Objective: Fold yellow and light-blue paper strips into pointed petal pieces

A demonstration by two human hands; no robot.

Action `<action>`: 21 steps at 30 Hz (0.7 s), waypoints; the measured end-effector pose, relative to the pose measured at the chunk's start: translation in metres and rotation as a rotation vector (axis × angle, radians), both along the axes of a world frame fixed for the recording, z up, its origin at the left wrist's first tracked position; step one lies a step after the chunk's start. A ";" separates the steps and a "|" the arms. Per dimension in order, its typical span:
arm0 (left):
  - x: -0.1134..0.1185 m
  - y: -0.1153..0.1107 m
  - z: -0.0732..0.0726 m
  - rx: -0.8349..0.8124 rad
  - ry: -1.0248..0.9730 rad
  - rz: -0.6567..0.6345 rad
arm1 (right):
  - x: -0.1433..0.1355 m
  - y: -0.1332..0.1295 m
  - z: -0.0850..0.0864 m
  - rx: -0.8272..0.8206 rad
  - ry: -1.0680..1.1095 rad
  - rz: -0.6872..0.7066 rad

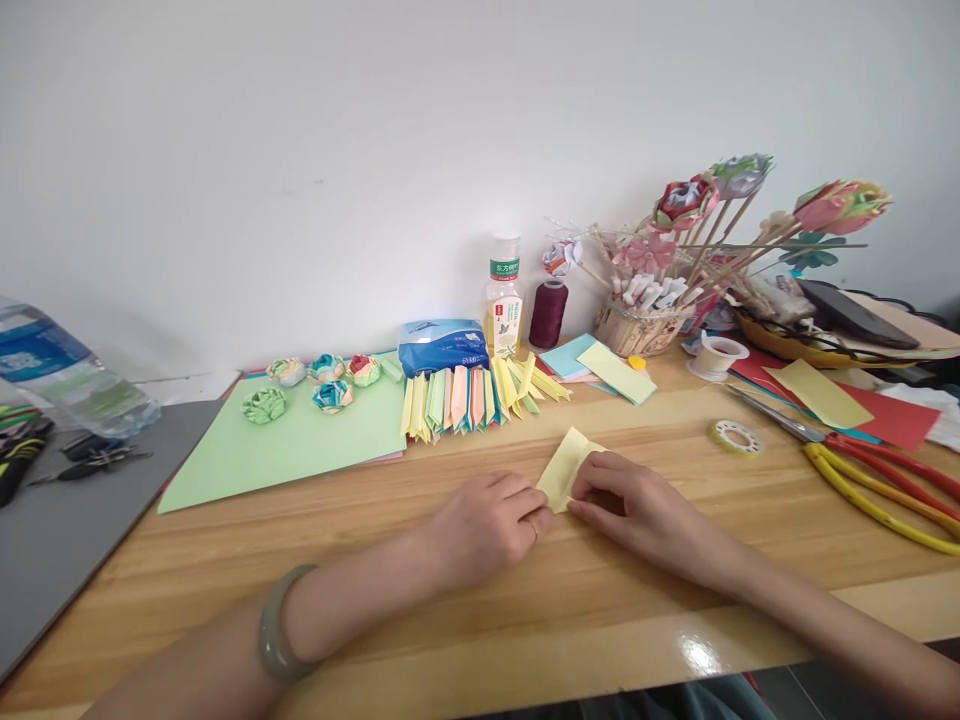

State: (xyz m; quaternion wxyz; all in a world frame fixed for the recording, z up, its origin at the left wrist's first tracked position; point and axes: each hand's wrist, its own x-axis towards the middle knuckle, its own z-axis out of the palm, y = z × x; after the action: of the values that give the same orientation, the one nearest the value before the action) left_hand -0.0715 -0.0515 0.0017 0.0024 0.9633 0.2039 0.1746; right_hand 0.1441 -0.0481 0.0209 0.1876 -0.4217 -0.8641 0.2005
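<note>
A small yellow sheet of paper [561, 468], creased along its length, lies on the wooden table between my two hands. My left hand [491, 525] is closed at the paper's lower left corner, its fingertips pressed on the edge. On the right side of the sheet, my right hand [630, 505] pinches the edge between thumb and curled fingers. Beyond the hands stands a row of folded paper strips [465, 400] in several colours. Folded paper flowers [332, 396] sit on a light green sheet [330, 445] to the left.
Large scissors [832, 440] and a tape roll [735, 437] lie at the right. A basket [637, 328] with paper flowers on sticks, a dark thread spool [548, 313], a drink bottle [504, 305] and a blue tissue pack [442, 345] stand near the wall. A water bottle [67, 365] leans at the left.
</note>
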 end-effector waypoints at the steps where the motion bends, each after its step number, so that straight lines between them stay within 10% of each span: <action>1: 0.000 0.000 -0.001 0.010 -0.005 0.011 | -0.001 -0.001 0.001 -0.011 -0.009 -0.021; 21: 0.004 -0.004 -0.009 0.142 0.007 0.063 | -0.011 -0.006 -0.010 0.051 -0.008 -0.130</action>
State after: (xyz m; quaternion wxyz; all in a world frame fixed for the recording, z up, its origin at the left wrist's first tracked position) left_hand -0.0674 -0.0553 -0.0069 -0.0722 0.9547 0.2214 0.1851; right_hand 0.1336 -0.0544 0.0109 0.2074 -0.4729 -0.8405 0.1642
